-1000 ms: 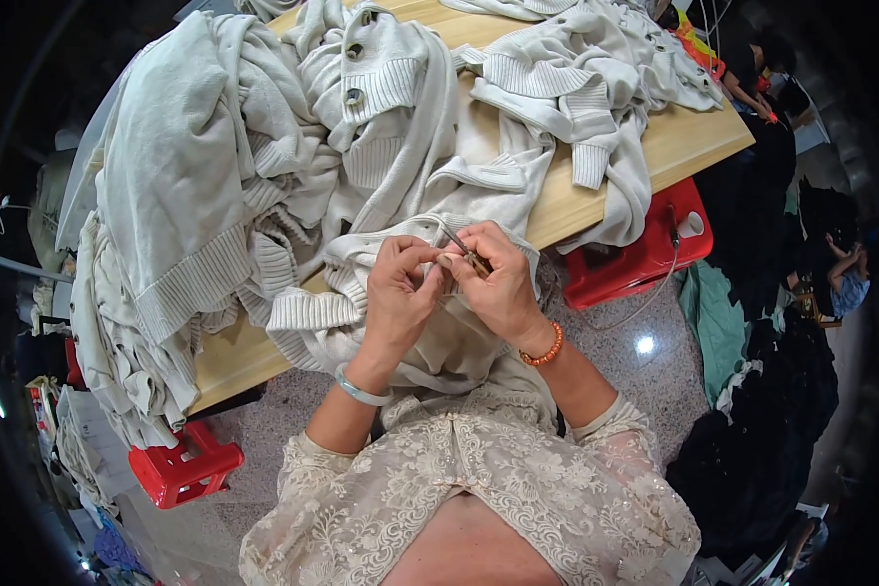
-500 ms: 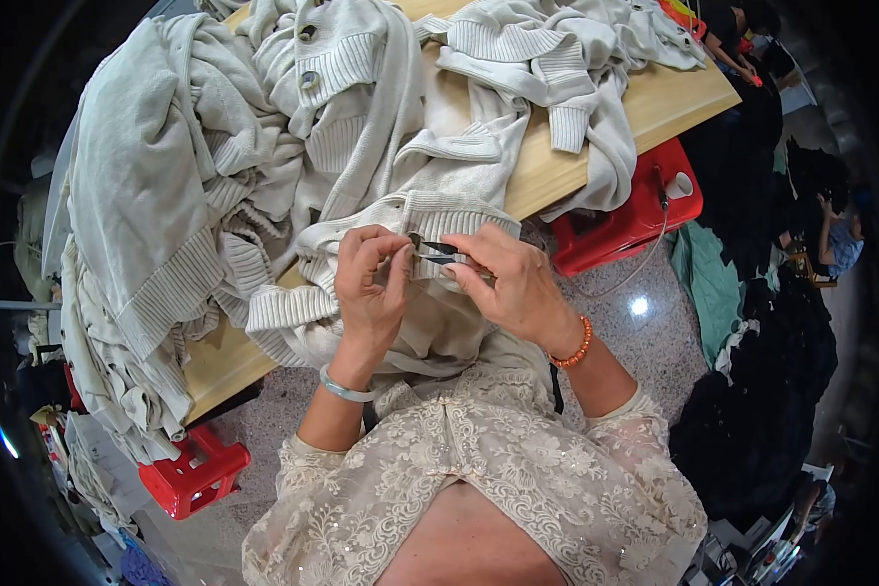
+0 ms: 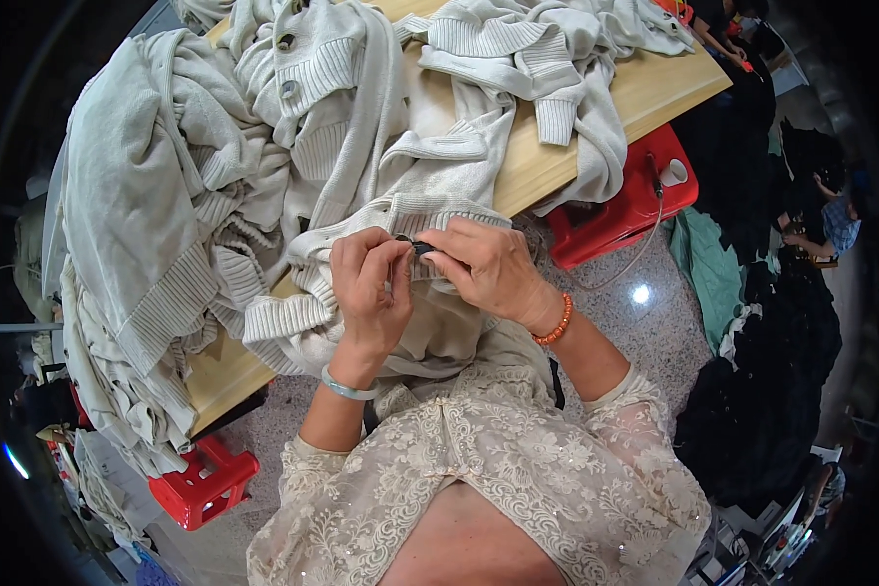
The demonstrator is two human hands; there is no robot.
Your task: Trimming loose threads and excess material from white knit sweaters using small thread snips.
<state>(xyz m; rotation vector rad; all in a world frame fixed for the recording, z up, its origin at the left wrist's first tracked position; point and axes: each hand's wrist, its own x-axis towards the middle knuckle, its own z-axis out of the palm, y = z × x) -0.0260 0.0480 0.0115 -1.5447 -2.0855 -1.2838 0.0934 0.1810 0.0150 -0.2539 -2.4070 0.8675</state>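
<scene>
A pale cream knit cardigan (image 3: pixel 439 337) lies over my lap and the near table edge, its ribbed band uppermost. My left hand (image 3: pixel 371 290) is closed in a pinch at a dark button (image 3: pixel 401 237) on that band; whether a thread is also between the fingers is too small to tell. Close against it, my right hand (image 3: pixel 488 266) grips small black thread snips (image 3: pixel 423 248). Only a dark bit of the snips shows by the fingertips; the rest is hidden in the hand.
More cream cardigans (image 3: pixel 137 195) are heaped across the wooden table (image 3: pixel 654 93), some hanging off its left end. Red plastic stools (image 3: pixel 615 220) stand at right and lower left (image 3: pixel 200 483); a white cup rests on the right one. Dark cloth (image 3: pixel 752 410) covers floor at right, near other people.
My right hand has moved left, closer to my left fingertips. The snips' blades, plainly seen spread apart before, are now mostly covered by my fingers. The view has shifted slightly.
</scene>
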